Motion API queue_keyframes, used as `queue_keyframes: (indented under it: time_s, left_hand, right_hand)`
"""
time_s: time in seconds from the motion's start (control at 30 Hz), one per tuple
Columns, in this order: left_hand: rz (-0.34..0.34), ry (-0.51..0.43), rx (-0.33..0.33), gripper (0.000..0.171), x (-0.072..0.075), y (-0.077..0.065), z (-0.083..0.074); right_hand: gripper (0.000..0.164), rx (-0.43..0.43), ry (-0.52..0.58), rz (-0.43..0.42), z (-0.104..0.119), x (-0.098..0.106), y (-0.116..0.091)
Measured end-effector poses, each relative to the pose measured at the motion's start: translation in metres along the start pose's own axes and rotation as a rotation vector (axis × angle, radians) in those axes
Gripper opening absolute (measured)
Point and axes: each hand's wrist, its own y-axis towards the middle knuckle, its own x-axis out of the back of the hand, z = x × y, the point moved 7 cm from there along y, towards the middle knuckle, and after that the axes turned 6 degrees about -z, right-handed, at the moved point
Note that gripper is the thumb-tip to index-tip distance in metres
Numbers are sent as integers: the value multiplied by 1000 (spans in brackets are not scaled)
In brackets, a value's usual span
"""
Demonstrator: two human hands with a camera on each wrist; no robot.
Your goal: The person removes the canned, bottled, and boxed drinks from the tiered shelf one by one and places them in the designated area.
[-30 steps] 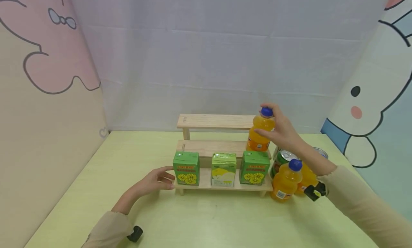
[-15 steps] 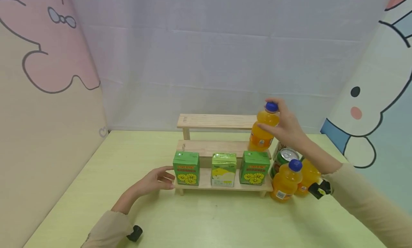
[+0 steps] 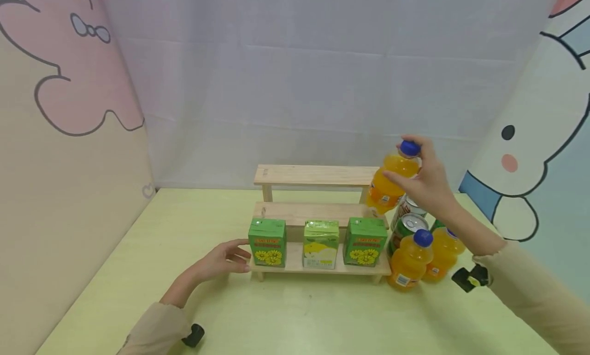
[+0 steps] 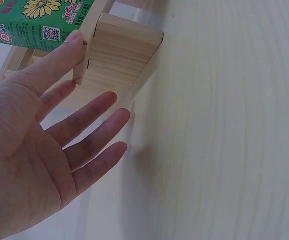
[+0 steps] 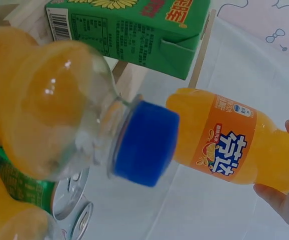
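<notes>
One 芬达-labelled bottle (image 5: 227, 140) is gripped by the right hand (image 3: 430, 183), left hand (image 3: 221, 261) relaxed.

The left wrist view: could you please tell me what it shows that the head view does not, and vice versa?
Only the left wrist view shows the bare left hand from its palm side and the square printed code on the green, flower-printed carton.

Only the head view shows the bare right hand holding a blue-capped plastic bottle of orange drink, plus two similar bottles and round metal cans.

Both share the left hand, carton, stepped pale wooden rack and pale tabletop.
</notes>
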Motion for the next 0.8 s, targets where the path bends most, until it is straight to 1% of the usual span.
queue_keyframes:
  time_s: [0.1, 0.23, 0.5, 0.67, 0.8]
  left_hand:
    - [1, 4, -2, 69, -1, 0, 0]
    - [1, 4, 0, 70, -1, 0, 0]
    - [3, -6, 0, 71, 0, 0, 0]
    - [3, -14, 2, 71, -1, 0, 1]
    - [5, -19, 4, 71, -1, 0, 1]
  right_hand:
    - [72, 7, -17, -17, -1, 6, 0]
    - [71, -16, -28, -52, -2, 13, -1]
    - [69, -63, 4, -160, -4, 30, -3]
    - [68, -52, 12, -246, -6, 41, -4]
    - [70, -47, -9, -315, -11, 50, -6]
